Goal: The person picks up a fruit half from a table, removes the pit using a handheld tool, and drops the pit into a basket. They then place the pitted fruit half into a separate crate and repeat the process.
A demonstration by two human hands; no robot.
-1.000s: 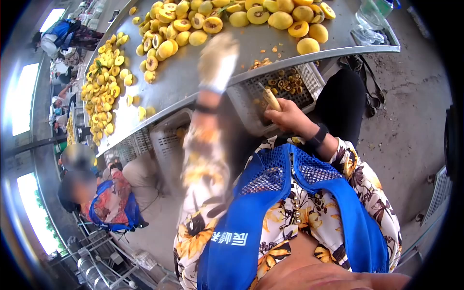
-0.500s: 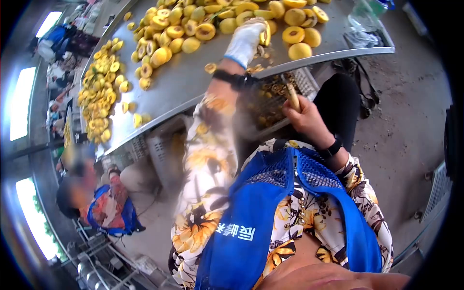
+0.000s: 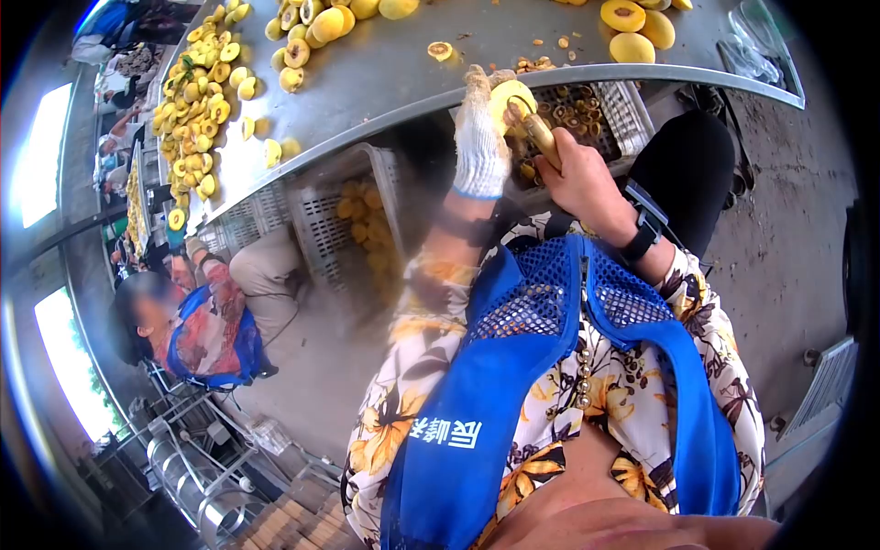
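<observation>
My left hand (image 3: 480, 151), in a white knitted glove, is closed around a yellow peach half (image 3: 511, 93) just off the table's front edge. My right hand (image 3: 591, 183) is bare and grips a wooden-handled tool (image 3: 544, 142). The tool's working end meets the cut face of the peach, so its tip is hidden. Beneath both hands stands a white plastic crate (image 3: 632, 119) holding dark pits and scraps. On the metal table (image 3: 385, 87) near my gloved fingers lie a single peach half (image 3: 441, 50) and small scraps (image 3: 534, 64).
Piles of peach halves (image 3: 197, 110) cover the table's left side, and several more peaches (image 3: 632, 48) lie at right. Clear plastic bags (image 3: 747, 60) sit at the right corner. A crate of peaches (image 3: 316, 211) stands below. A seated co-worker (image 3: 206, 321) is at left.
My left hand has come back from the peaches on the table with a peach half, down to my right hand. The tool now touches the peach. The view has shifted.
</observation>
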